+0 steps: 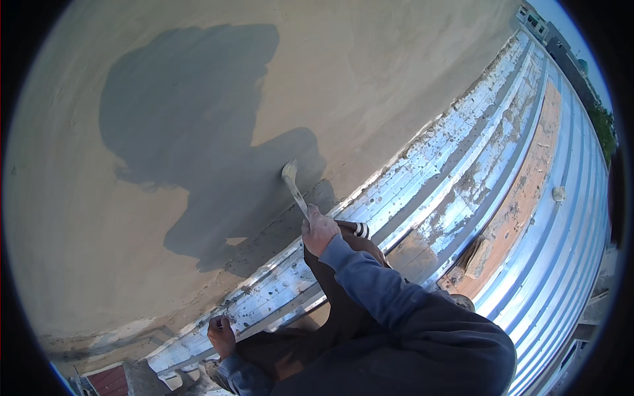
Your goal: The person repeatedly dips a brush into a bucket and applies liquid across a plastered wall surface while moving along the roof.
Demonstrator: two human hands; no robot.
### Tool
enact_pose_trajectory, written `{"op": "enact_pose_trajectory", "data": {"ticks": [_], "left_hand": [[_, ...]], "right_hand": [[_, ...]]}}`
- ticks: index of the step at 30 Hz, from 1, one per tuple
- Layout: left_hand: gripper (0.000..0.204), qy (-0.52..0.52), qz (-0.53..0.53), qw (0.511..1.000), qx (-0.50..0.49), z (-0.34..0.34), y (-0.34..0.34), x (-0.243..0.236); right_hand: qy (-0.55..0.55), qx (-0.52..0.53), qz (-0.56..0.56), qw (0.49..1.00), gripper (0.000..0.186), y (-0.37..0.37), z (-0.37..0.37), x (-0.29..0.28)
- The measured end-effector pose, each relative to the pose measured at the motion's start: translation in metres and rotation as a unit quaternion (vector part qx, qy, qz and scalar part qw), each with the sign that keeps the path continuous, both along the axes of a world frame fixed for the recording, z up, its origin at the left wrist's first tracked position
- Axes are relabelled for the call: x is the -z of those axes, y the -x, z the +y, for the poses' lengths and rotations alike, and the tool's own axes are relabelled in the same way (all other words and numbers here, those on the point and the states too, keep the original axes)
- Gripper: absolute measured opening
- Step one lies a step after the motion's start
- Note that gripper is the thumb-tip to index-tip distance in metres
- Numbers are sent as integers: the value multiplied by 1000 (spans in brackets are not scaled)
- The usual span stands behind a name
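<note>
My right hand [319,231] is wrapped round the handle of a long, pale, plaster-smeared tool [289,174] with a bent, widened head. That head is at the beige plastered wall [72,198], inside the dark shadow cast on it; whether it touches the surface I cannot tell. Lower left, my left hand [220,333] has curled fingers beside my dark-trousered leg, near the wall's base; what it holds, if anything, is too small to make out.
Ridged silvery metal sheets [571,224], partly crusted with debris, run diagonally along the wall. On them lie a long orange-brown board [528,185] and small rough lumps [558,193]. Buildings and trees show beyond the far edge; a red panel [105,381] sits at lower left.
</note>
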State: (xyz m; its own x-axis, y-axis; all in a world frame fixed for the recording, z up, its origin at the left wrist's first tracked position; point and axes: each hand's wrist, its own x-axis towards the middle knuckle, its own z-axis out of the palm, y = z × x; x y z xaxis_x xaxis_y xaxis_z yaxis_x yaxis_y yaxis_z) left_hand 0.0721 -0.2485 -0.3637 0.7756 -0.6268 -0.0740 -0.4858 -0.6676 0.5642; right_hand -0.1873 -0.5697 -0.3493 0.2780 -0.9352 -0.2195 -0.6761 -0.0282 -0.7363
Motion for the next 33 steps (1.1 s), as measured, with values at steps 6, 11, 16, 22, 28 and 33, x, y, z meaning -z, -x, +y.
{"op": "enact_pose_trajectory", "data": {"ticks": [6,11,16,22,28,33], "left_hand": [[22,-19,-4,1000,-15,20,-15,18],[23,-26,-14,999,-24,43,-16,19],[23,-22,-15,998,-61,56,-11,15],[24,-29,-40,998,-47,41,-7,9],[26,-17,26,999,-23,37,9,-6],[32,-57,100,993,4,38,32,-36]], "right_hand": [[35,5,-214,976,30,93,-79,18],[102,110,-37,988,35,175,-180,15],[267,197,-12,943,43,109,-104,-34],[45,-154,-66,985,42,-5,22,-43],[95,-267,-120,951,34,-2,35,-32],[-83,-404,-47,910,32,-43,82,-10]]}}
